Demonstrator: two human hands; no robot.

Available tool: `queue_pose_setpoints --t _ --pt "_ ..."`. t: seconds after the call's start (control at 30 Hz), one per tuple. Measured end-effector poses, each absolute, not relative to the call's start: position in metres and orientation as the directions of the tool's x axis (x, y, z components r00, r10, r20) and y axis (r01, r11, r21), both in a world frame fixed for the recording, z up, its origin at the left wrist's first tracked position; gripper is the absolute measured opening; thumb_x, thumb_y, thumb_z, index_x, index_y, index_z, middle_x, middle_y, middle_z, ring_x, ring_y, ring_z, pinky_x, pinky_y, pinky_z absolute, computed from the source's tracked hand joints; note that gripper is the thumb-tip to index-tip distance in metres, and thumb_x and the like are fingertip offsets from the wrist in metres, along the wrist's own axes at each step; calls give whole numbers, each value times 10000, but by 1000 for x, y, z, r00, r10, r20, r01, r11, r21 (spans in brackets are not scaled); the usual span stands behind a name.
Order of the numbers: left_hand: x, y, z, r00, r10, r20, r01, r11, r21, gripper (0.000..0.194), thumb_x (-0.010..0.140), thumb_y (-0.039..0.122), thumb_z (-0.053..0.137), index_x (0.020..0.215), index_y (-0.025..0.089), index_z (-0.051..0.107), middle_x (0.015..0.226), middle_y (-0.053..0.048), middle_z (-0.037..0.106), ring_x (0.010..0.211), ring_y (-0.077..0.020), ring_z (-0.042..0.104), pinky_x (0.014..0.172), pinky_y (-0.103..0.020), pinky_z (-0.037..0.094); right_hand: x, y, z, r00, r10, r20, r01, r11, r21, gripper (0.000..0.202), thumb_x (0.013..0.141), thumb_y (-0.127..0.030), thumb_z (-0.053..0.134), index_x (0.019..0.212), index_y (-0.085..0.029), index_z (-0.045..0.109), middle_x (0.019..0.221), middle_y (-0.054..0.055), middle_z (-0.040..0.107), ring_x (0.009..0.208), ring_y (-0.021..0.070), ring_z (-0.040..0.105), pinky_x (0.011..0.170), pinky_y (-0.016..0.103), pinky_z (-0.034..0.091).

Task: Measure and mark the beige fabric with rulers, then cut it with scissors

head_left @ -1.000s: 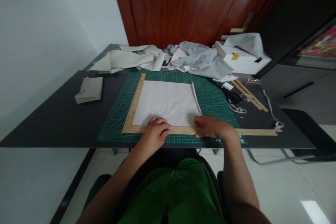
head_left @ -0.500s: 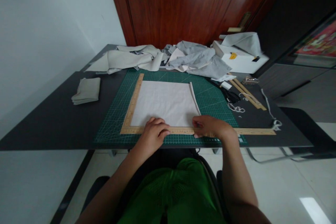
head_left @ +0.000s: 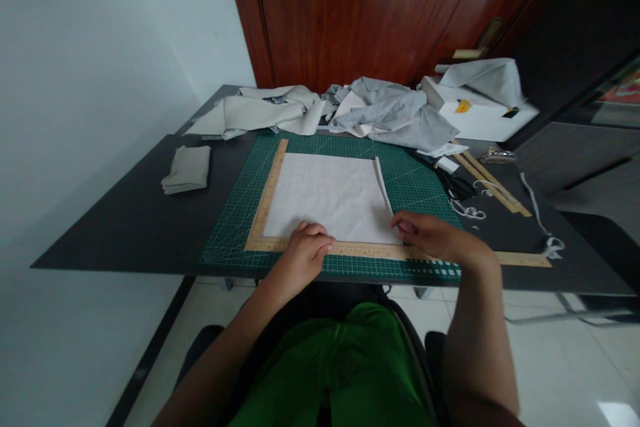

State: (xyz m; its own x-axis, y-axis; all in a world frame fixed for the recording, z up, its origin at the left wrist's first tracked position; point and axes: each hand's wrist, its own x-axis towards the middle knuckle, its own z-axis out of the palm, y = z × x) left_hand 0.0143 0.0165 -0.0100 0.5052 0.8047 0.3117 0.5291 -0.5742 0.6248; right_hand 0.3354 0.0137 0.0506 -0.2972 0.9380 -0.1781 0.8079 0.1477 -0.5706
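A white cloth [head_left: 327, 197] lies flat on the green cutting mat [head_left: 227, 227], with a narrow rolled or folded strip along its right edge. A wooden L-shaped ruler [head_left: 367, 249] runs along the cloth's left side and near edge. My left hand [head_left: 307, 250] rests on the near arm of this ruler and the cloth's edge, fingers slightly bent and pressing down, holding nothing. By the cloth's near right corner is my right hand [head_left: 437, 235], just over the ruler. Its fingers are curled together; whatever they pinch is too small to make out.
Folded cloths [head_left: 187, 169] are stacked at left. Crumpled fabric [head_left: 395, 110] lies along the back beside a white box [head_left: 490, 110]. Black scissors [head_left: 456, 185], wooden strips [head_left: 493, 180] and white cord [head_left: 535, 203] lie at right on the dark table [head_left: 125, 233].
My right hand has moved right along the ruler towards the cloth's near right corner and lifted slightly. The left hand keeps its place on the ruler. The whole view has shifted a little.
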Motion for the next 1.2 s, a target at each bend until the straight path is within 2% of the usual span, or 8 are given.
queue_pose_setpoints --t 0.13,0.33,0.47,0.6,0.73,0.87,1.0,1.2 --pt "11 15 -10 515 793 325 489 -583 648 283 964 36 558 1004 222 767 977 -34 693 998 -224 586 919 -393 490 337 18 47 -214 975 57 758 203 -620 270 974 -342 522 1104 -251 740 1003 49 795 930 245 722 832 355 533" --pt "7 12 1 488 824 287 441 -516 734 236 1068 185 485 1155 224 701 1097 -47 697 1112 -218 606 1021 -399 481 296 22 51 -266 946 186 638 317 -702 200 994 -318 559 1053 -211 718 944 62 791 892 235 732 806 349 537" --pt "2 16 4 413 879 240 371 -403 837 274 1106 292 438 1165 225 698 1129 -54 706 1112 -208 643 1017 -382 499 264 18 53 -377 892 251 492 422 -761 118 990 -257 604 991 -238 720 1120 72 760 1085 237 707 967 387 518" --pt "2 21 -1 457 847 273 342 -450 825 197 1017 159 558 1026 213 747 1070 -42 715 1082 -204 643 1021 -371 492 241 12 54 -470 822 323 373 516 -771 98 967 -207 647 920 -248 723 1049 49 690 1038 205 665 927 344 511" --pt "9 18 -10 438 837 328 425 -514 745 233 912 37 623 952 207 777 1068 -56 690 1106 -227 613 1020 -387 486 230 11 53 -435 864 252 412 440 -798 80 977 -190 626 940 -240 676 880 2 687 849 173 656 790 297 501" --pt "16 15 -17 423 834 355 475 -537 697 245 874 2 640 880 197 789 1027 -65 689 1072 -239 615 990 -403 501 229 5 43 -372 900 225 476 394 -786 37 982 -229 634 983 -241 670 880 -5 719 840 181 689 785 301 514" --pt "15 16 -17 433 831 350 488 -543 683 257 876 -1 628 860 196 792 1049 -71 700 1084 -244 612 999 -414 504 240 -16 21 -266 923 277 532 380 -757 141 993 -248 636 1113 -251 710 1024 35 792 946 212 746 851 330 561" --pt "17 14 -11 463 821 334 516 -556 652 221 882 24 638 797 197 745 1004 -58 684 1042 -252 597 968 -422 506 282 -58 -11 -82 866 494 662 418 -622 111 978 -269 674 982 -266 785 1074 78 755 1015 257 728 900 417 591"
